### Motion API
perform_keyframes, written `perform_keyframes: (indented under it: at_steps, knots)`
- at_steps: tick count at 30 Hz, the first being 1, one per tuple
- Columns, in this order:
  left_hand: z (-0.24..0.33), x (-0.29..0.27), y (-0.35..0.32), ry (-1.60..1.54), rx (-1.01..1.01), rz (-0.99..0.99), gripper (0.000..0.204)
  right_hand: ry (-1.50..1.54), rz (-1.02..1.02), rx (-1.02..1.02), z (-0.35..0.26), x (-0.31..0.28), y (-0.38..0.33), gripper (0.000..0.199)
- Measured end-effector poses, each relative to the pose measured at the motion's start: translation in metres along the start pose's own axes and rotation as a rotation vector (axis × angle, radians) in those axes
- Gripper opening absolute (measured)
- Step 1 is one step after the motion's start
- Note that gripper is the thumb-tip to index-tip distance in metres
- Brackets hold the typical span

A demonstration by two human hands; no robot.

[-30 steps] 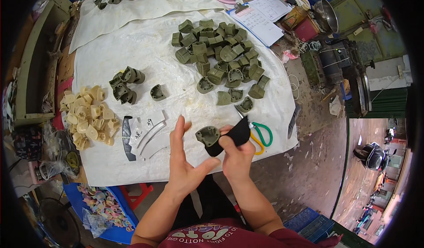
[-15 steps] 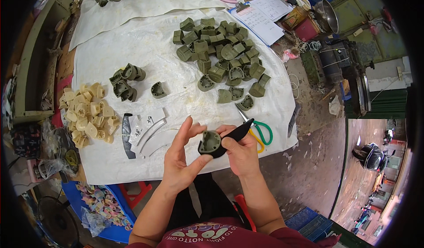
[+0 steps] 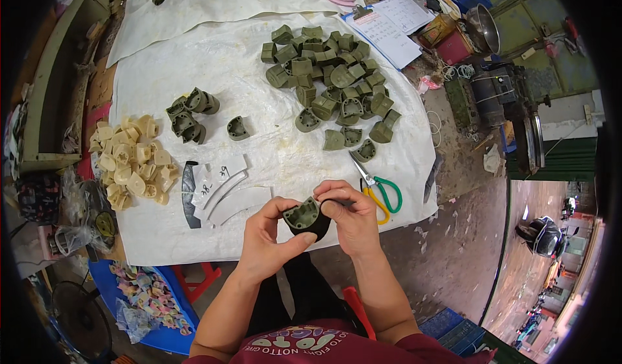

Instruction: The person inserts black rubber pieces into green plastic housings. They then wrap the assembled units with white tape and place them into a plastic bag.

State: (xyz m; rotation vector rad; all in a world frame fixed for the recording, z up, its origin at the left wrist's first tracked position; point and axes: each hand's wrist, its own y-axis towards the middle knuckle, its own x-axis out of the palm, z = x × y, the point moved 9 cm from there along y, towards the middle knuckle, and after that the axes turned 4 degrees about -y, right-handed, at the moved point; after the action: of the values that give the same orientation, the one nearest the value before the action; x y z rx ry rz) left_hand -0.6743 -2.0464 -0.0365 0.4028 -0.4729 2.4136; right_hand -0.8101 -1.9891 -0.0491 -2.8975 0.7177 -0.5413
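An olive-green hollow heel block (image 3: 300, 214), probably for a shoe, is held up above the near edge of the table, its open face upward. A black strip (image 3: 311, 232) curves around its near and right sides. My left hand (image 3: 264, 239) closes on the block, thumb pressed to the strip at the front and forefinger at the far left. My right hand (image 3: 354, 220) pinches at the block's right side, thumb on the strip. Scissors (image 3: 376, 184) with green and yellow handles lie just beyond my right hand. Curved white templates (image 3: 220, 186) rest to the left.
A heap of green heel blocks (image 3: 324, 79) covers the far right of the white sheet (image 3: 272, 144). More green blocks (image 3: 188, 114) sit at left, near cream-coloured pieces (image 3: 129, 160). A clipboard (image 3: 382, 30) lies at the back right. A blue tub (image 3: 165, 338) of scraps stands below left.
The strip's free end, which stuck out to the right, now lies around the block. My left fingers have closed in on the block, and my right hand has shifted its grip. The view has shifted slightly.
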Motion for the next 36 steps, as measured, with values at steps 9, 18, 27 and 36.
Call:
perform_keyframes:
  at_steps: [9,18,27,36]
  knots:
    - [-0.001,0.013,0.004,-0.014,0.028,-0.256,0.046,0.225,-0.127,0.25,0.013,0.0,-0.006,0.012]
    - [-0.003,0.009,0.008,0.218,-0.14,-0.187,0.055,-0.462,-0.052,-0.146,-0.037,0.004,-0.01,0.015]
    - [0.013,0.007,0.011,0.45,0.117,-0.203,0.06,-0.472,-0.044,-0.148,-0.033,0.019,-0.015,0.018]
    - [0.013,0.007,0.007,0.399,0.183,-0.182,0.063,-0.59,-0.154,-0.129,-0.039,0.028,-0.014,0.017]
